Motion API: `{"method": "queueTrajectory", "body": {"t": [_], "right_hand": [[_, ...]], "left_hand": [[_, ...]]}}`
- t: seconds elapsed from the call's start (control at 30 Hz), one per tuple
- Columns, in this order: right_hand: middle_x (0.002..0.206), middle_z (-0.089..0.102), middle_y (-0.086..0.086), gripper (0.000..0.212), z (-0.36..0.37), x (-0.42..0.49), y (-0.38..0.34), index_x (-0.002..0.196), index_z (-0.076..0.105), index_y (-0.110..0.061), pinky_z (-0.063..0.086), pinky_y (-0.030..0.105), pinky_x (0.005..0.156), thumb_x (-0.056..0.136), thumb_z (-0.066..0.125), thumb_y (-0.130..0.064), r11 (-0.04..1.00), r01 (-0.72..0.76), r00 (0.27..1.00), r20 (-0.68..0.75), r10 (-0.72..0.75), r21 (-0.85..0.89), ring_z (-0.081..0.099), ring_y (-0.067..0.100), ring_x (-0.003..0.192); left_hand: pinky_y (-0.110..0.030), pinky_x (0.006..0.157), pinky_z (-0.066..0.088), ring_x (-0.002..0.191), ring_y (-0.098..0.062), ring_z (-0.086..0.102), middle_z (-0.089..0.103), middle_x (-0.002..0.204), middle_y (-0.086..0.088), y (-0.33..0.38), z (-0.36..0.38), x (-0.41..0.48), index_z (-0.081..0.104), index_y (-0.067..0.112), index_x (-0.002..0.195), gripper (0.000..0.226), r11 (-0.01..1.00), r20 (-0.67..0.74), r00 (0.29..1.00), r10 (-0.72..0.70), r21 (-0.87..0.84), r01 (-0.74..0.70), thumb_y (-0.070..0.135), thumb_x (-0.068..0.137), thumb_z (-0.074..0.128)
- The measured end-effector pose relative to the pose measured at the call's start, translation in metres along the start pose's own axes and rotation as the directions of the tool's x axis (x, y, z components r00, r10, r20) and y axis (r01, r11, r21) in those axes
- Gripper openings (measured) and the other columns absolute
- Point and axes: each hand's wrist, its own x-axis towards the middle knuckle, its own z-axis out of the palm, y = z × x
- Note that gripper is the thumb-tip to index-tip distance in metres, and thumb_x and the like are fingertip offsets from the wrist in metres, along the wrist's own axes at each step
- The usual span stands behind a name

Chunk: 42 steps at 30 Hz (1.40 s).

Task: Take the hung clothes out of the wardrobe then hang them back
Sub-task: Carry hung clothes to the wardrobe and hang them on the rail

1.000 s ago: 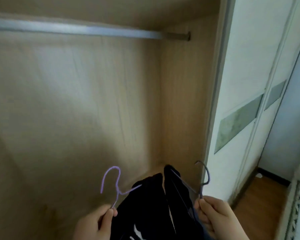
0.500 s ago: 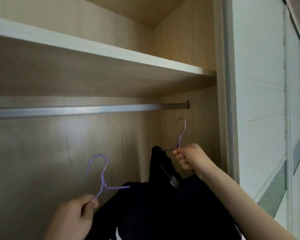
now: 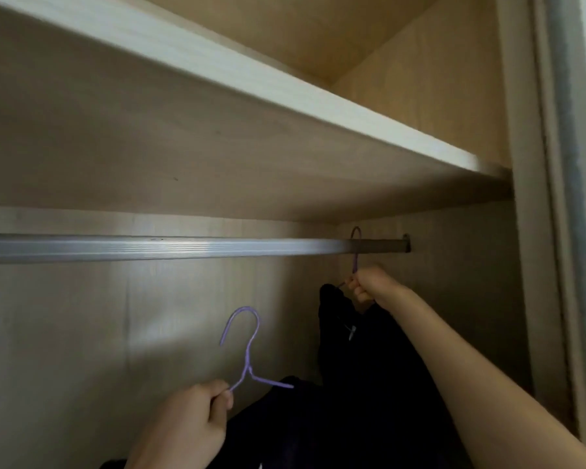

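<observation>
Your right hand point(image 3: 369, 286) pinches the neck of 1 thin purple wire hanger point(image 3: 355, 252), its hook over the ribbed metal rail point(image 3: 149, 248) and its shoulders hidden in dark cloth point(image 3: 359, 360), while your left hand point(image 3: 190, 424) grips a 2nd purple hanger point(image 3: 247, 350) below the rail.

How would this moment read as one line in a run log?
step: rehanging | right hand: hanger hook over rail, dark garment | left hand: second hanger, below rail
</observation>
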Motion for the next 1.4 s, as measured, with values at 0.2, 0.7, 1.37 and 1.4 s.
{"method": "queueTrajectory", "body": {"t": [0.2, 0.7, 1.37, 1.4], "right_hand": [[0.056, 0.044, 0.007, 0.03, 0.004, 0.04, 0.026, 0.073, 0.055, 0.002, 0.02, 0.014, 0.028, 0.092, 0.032, 0.004, 0.997, 0.028, 1.0, 0.008, -0.028, -0.072, 0.032, 0.007, 0.027], [0.062, 0.05, 0.007, 0.031, -0.032, 0.071, 0.041, 0.073, 0.058, -0.006, 0.029, 0.018, 0.044, 0.096, 0.036, -0.007, 0.928, 0.13, 0.991, 0.044, -0.123, -0.35, 0.039, 0.015, 0.048], [0.057, 0.047, 0.001, 0.029, -0.043, 0.072, 0.038, 0.075, 0.06, -0.009, 0.024, 0.015, 0.032, 0.095, 0.039, -0.011, 0.925, 0.128, 0.984, 0.16, -0.074, -0.359, 0.035, 0.008, 0.041], [0.057, 0.046, 0.001, 0.029, -0.043, 0.071, 0.037, 0.074, 0.06, -0.009, 0.024, 0.014, 0.031, 0.094, 0.04, -0.011, 0.926, 0.126, 0.984, 0.161, -0.072, -0.356, 0.035, 0.007, 0.038]], "left_hand": [[-0.032, 0.062, 0.048, 0.068, -0.015, 0.064, 0.052, 0.053, 0.008, -0.003, 0.006, 0.025, 0.054, 0.029, 0.074, 0.02, 0.982, -0.075, 0.979, 0.188, 0.003, -0.188, 0.04, 0.081, 0.038], [-0.026, 0.042, 0.044, 0.053, -0.025, 0.06, 0.063, 0.064, 0.004, 0.044, 0.014, 0.118, 0.059, 0.022, 0.078, 0.018, 0.763, -0.351, 0.677, 0.647, 0.284, -0.581, 0.027, 0.087, 0.044], [-0.03, 0.054, 0.05, 0.06, -0.015, 0.063, 0.067, 0.068, 0.008, 0.043, 0.032, 0.179, 0.063, 0.022, 0.083, 0.024, 0.766, -0.397, 0.681, 0.615, 0.094, -0.636, 0.03, 0.091, 0.042], [-0.028, 0.054, 0.049, 0.061, -0.013, 0.061, 0.066, 0.068, 0.01, 0.043, 0.033, 0.179, 0.063, 0.022, 0.084, 0.023, 0.774, -0.387, 0.698, 0.603, 0.072, -0.629, 0.029, 0.091, 0.042]]}}
